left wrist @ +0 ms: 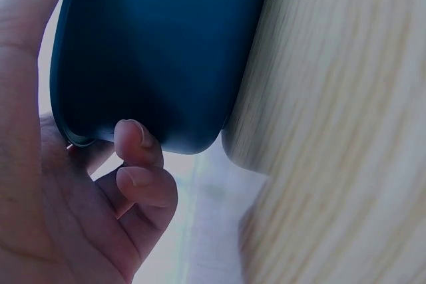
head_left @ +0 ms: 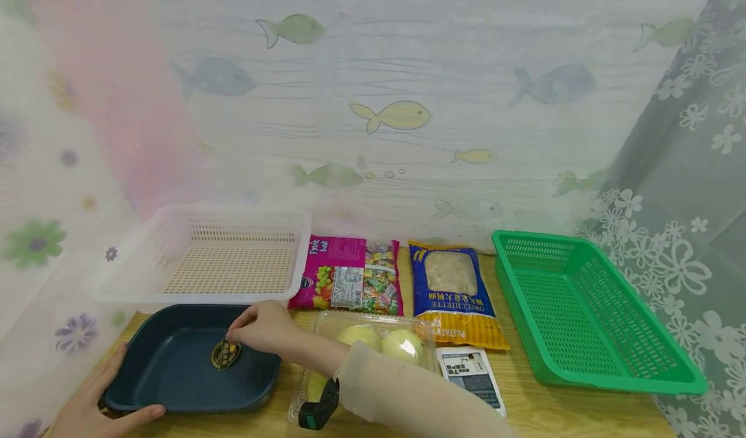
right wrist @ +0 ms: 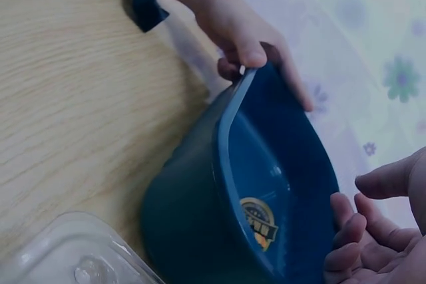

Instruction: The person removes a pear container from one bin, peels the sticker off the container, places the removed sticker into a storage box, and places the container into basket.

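Observation:
A dark blue plastic basin (head_left: pixel 175 376) stands at the table's left front, tilted in the right wrist view. My left hand (head_left: pixel 87 402) grips its near left corner, thumb along the near side and fingers around the left side. In the left wrist view the fingertips (left wrist: pixel 140 144) curl beside the basin's wall (left wrist: pixel 153 51). A round black-and-gold sticker (head_left: pixel 225 354) lies on the basin's floor. My right hand (head_left: pixel 265 328) is over the basin's far right side. The right wrist view shows its loosely bent fingers (right wrist: pixel 346 257) beside the rim, thumb apart, with nothing between them.
Behind the basin stands a white basket (head_left: pixel 245 269). A pink candy bag (head_left: pixel 350 276), a blue-and-yellow pasta bag (head_left: pixel 454 295), and a white-and-dark packet (head_left: pixel 472 376) lie mid-table. A clear box (head_left: pixel 303 392) of pale round fruit sits under my right forearm. A green basket (head_left: pixel 583 321) is at right.

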Tool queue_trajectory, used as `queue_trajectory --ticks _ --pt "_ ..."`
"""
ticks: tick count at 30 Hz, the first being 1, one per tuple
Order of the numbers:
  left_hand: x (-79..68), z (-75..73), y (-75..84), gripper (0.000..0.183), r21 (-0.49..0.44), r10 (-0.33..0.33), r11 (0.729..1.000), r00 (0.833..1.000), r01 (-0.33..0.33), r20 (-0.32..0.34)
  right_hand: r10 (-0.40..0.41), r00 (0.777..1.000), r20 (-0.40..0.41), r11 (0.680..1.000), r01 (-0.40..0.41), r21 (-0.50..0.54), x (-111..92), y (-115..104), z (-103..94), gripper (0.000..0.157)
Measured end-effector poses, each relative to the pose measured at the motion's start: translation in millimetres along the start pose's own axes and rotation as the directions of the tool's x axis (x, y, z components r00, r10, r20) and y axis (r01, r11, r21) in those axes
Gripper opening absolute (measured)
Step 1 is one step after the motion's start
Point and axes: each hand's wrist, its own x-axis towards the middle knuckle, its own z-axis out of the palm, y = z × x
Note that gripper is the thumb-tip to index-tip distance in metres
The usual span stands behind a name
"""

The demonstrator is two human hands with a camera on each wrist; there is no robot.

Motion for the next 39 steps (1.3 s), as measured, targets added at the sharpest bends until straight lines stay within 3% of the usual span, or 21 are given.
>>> queue_trajectory --ticks 7,16,22,27,33,36,39 --pt "-0.2 0.4 0.3 0.127 0.004 0.002 1.000 1.000 -0.002 -0.012 -0.063 0.995 0.081 0.997 0.066 -0.028 -5.1 -3.9 -8.9 0.007" --pt "-0.1 0.7 4.3 0.129 0.025 0.000 1.000 1.000 0.001 -0.022 -0.198 0.968 0.156 0.973 0.214 -0.092 -14.7 -0.6 -25.0 0.007" --pt "-1.7 -3.4 10.9 0.125 0.077 -0.038 0.996 0.999 0.040 -0.027 -0.179 0.972 0.154 0.982 0.187 -0.039 -23.5 -0.5 -35.6 0.012" --pt "-10.1 -6.8 23.1 0.129 0.048 -0.120 0.991 0.988 0.126 -0.099 -0.237 0.957 0.168 0.967 0.248 -0.049 -27.4 -0.5 -47.2 0.015" --pt "-18.4 -7.7 35.6 0.137 0.083 -0.206 0.970 0.952 0.229 -0.225 -0.345 0.915 0.209 0.919 0.375 -0.125 -32.4 2.4 -62.4 0.023" --pt "-21.8 -5.2 42.1 0.137 0.108 -0.165 0.972 0.938 0.207 -0.306 -0.360 0.908 0.216 0.902 0.397 -0.168 -34.9 4.9 -69.4 0.027" --pt "-26.1 -3.7 50.2 0.135 0.125 -0.080 0.983 0.922 0.137 -0.379 -0.351 0.913 0.207 0.894 0.392 -0.214 -39.2 6.4 -77.5 0.032"
